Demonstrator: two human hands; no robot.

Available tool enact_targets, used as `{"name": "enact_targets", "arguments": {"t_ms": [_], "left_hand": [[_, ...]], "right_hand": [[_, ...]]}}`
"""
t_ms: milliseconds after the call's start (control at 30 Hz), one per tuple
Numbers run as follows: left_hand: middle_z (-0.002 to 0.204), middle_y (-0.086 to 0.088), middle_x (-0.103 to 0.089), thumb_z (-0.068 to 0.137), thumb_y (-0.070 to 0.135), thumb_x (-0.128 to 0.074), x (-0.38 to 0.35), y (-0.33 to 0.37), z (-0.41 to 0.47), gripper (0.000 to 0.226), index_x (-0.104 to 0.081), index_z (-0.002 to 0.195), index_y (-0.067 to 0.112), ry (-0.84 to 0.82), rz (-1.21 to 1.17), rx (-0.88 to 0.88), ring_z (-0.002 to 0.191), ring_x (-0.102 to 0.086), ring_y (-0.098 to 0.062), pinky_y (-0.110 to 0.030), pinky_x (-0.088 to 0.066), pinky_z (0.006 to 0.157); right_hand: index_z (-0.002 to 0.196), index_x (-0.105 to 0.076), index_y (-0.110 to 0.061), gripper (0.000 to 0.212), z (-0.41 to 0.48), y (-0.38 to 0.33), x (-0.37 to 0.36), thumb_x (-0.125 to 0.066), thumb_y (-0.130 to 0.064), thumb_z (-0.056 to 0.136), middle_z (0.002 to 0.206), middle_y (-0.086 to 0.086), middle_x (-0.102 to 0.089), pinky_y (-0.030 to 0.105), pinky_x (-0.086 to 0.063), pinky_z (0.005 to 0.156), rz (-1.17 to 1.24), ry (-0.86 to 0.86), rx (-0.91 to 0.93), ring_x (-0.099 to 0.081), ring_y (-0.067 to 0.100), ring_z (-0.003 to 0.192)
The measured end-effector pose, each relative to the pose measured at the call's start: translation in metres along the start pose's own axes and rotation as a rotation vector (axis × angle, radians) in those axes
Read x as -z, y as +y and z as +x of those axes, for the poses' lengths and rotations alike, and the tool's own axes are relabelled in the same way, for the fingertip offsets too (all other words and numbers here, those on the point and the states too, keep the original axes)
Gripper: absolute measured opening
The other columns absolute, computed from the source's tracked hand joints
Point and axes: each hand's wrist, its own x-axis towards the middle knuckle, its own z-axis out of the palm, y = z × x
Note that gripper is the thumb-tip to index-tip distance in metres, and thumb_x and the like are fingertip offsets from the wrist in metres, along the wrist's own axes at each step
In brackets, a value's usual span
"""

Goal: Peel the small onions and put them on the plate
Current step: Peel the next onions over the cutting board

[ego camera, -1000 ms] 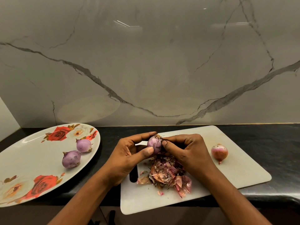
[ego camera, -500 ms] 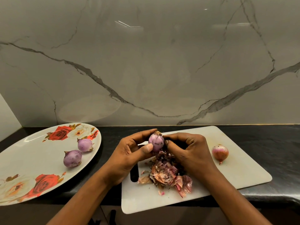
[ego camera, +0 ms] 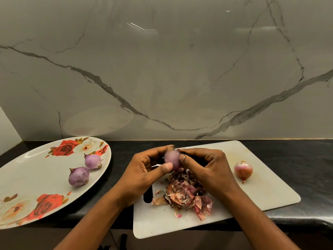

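A small purple onion (ego camera: 172, 158) is held above the white cutting board (ego camera: 261, 188). My left hand (ego camera: 144, 170) pinches it between thumb and fingers from the left. My right hand (ego camera: 207, 166) has curled fingertips on the onion's right side. Below them lies a pile of onion skins (ego camera: 183, 193). One unpeeled reddish onion (ego camera: 243, 170) rests on the board's right part. Two peeled purple onions (ego camera: 79, 176) (ego camera: 92, 161) lie on the rose-patterned plate (ego camera: 27, 177) at the left.
The plate and board sit on a black countertop (ego camera: 297, 159) against a marble-look wall (ego camera: 162, 69). The board's near edge overhangs the counter's front edge. A dark handle slot (ego camera: 147, 193) is in the board's left side.
The onion has been turned slightly in the fingers and looks blurred now. Both hands stay in nearly the same place over the skins.
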Motion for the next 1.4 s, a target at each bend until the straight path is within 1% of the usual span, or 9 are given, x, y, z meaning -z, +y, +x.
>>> {"name": "enact_targets", "arguments": {"t_ms": [200,367,467,533,733,867,1067,1267,1400], "left_hand": [[0.134,-0.001,-0.072,0.093,0.009,-0.075,0.007,0.004,0.01,0.054,-0.062,0.144,0.018,-0.067,0.107,-0.044,0.128,-0.067,-0.022,-0.037,-0.058,0.103],[0.134,-0.003,-0.072,0.091,0.005,-0.075,0.007,0.0,0.009,0.053,-0.063,0.141,0.016,-0.06,0.054,-0.049,0.128,-0.067,-0.024,-0.036,-0.059,0.101],[0.133,-0.005,-0.072,0.091,0.003,-0.075,0.008,-0.004,0.009,0.053,-0.063,0.141,0.013,-0.061,0.038,-0.047,0.126,-0.068,-0.026,-0.038,-0.059,0.1],[0.133,-0.006,-0.072,0.09,0.003,-0.075,0.007,-0.004,0.008,0.052,-0.064,0.14,0.013,-0.062,0.019,-0.039,0.126,-0.069,-0.026,-0.037,-0.06,0.099],[0.134,-0.004,-0.072,0.091,0.003,-0.075,0.007,-0.006,0.007,0.052,-0.063,0.141,0.013,-0.065,0.043,-0.048,0.127,-0.068,-0.025,-0.037,-0.06,0.099],[0.135,-0.006,-0.072,0.091,0.002,-0.074,0.007,-0.005,0.006,0.053,-0.062,0.141,0.013,-0.072,0.021,-0.048,0.126,-0.068,-0.025,-0.038,-0.06,0.1],[0.136,-0.005,-0.071,0.093,0.002,-0.072,0.007,-0.004,0.007,0.053,-0.06,0.144,0.015,-0.062,-0.001,-0.043,0.13,-0.066,-0.025,-0.036,-0.058,0.103],[0.136,-0.003,-0.071,0.094,0.003,-0.071,0.006,-0.003,0.006,0.053,-0.06,0.144,0.015,-0.059,0.021,-0.044,0.129,-0.067,-0.024,-0.034,-0.058,0.102],[0.137,-0.002,-0.071,0.093,0.003,-0.072,0.007,-0.003,0.005,0.053,-0.06,0.144,0.015,-0.069,0.032,-0.043,0.13,-0.066,-0.023,-0.033,-0.057,0.102]], "right_hand": [[0.115,-0.08,-0.018,0.025,0.001,0.0,0.001,-0.079,-0.021,0.091,0.104,-0.008,-0.081,0.035,-0.064,0.087,0.083,0.019,-0.041,-0.077,0.01,0.1],[0.107,-0.081,-0.027,0.022,0.0,-0.005,0.002,-0.08,-0.015,0.088,0.097,-0.012,-0.081,0.028,-0.064,0.083,0.099,0.012,-0.037,-0.078,0.007,0.094],[0.103,-0.08,-0.032,0.023,-0.001,-0.012,0.0,-0.078,-0.039,0.081,0.095,-0.014,-0.081,0.023,-0.063,0.079,0.11,0.0,-0.008,-0.078,0.006,0.091],[0.102,-0.078,-0.038,0.023,-0.002,-0.015,-0.001,-0.077,-0.045,0.08,0.093,-0.018,-0.08,0.021,-0.063,0.078,0.066,0.002,0.006,-0.077,0.002,0.089],[0.107,-0.077,-0.034,0.02,-0.004,-0.014,-0.003,-0.074,-0.037,0.087,0.09,-0.015,-0.08,0.028,-0.065,0.07,-0.113,0.033,0.09,-0.076,0.003,0.081],[0.107,-0.079,-0.029,0.019,-0.003,-0.006,-0.002,-0.073,-0.023,0.09,0.091,-0.013,-0.079,0.023,-0.064,0.072,-0.206,0.084,0.101,-0.075,0.002,0.083],[0.109,-0.082,-0.021,0.021,0.0,-0.001,0.0,-0.078,-0.011,0.091,0.096,-0.012,-0.081,0.026,-0.064,0.082,-0.08,0.105,0.019,-0.076,0.003,0.091],[0.108,-0.082,-0.023,0.025,-0.001,-0.006,0.0,-0.079,-0.032,0.085,0.097,-0.014,-0.081,0.026,-0.063,0.081,0.026,0.046,0.001,-0.077,0.004,0.093],[0.105,-0.083,-0.022,0.017,0.0,-0.001,0.001,-0.08,-0.014,0.089,0.093,-0.012,-0.081,0.028,-0.065,0.079,-0.04,0.067,0.004,-0.077,0.003,0.088]]}}
